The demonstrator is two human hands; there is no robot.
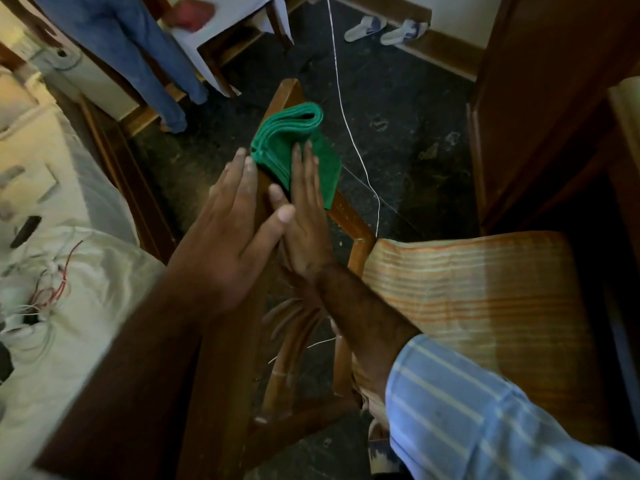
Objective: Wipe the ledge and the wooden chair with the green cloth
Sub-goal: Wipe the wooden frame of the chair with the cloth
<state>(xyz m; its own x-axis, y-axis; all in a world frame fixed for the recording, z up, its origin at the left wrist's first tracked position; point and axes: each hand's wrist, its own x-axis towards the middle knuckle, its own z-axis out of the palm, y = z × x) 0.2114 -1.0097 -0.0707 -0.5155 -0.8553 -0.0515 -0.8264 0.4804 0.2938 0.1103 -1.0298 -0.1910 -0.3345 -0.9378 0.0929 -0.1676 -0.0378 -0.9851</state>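
Observation:
A folded green cloth (294,133) lies draped over the armrest (349,216) of the wooden chair, near the frame's centre. My right hand (308,216) lies flat on the cloth's near part, fingers straight, holding it against the armrest. My left hand (235,223) is spread flat beside it on the left of the armrest. Its fingertips touch the cloth's left edge and its thumb overlaps my right hand. The chair's striped orange seat cushion (467,292) is to the right. I cannot make out a ledge.
A person in blue jeans (145,57) stands at the back left by a white-draped table (221,32). A thin white cord (346,126) crosses the dark floor. A pair of slippers (384,29) lies by the far wall. Bedding with wires (52,282) lies left, dark wooden furniture (540,109) right.

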